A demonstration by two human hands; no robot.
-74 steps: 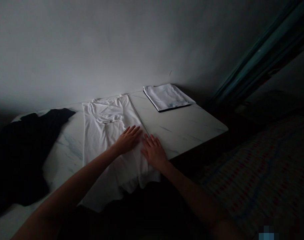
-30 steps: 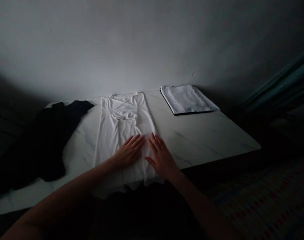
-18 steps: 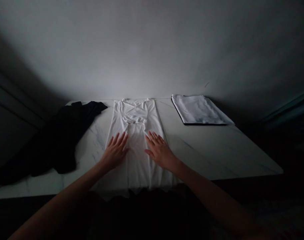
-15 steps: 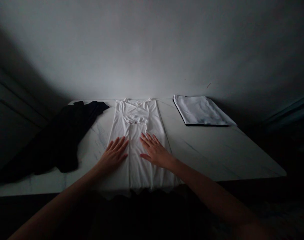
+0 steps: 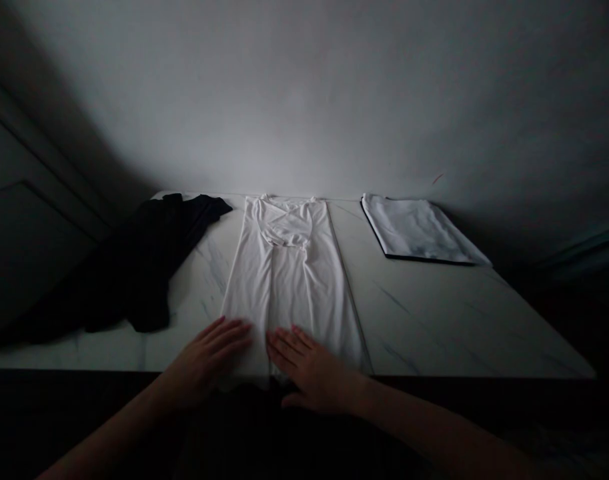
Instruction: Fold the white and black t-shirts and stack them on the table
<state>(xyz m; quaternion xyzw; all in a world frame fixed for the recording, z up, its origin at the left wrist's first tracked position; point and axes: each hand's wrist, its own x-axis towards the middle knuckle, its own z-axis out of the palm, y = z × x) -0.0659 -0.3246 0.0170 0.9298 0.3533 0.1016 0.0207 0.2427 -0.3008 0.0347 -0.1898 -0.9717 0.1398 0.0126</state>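
While spread flat, left hand [image 5: 207, 357], right hand [image 5: 309, 367], slid far down white T-shirt [image 5: 294, 280]

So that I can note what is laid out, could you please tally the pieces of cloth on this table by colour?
White: 2 (white T-shirt, folded white cloth)
Black: 1 (crumpled black garment)
Total: 3

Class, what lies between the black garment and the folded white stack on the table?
In the head view, a white shirt lies between the black garment and the folded white stack.
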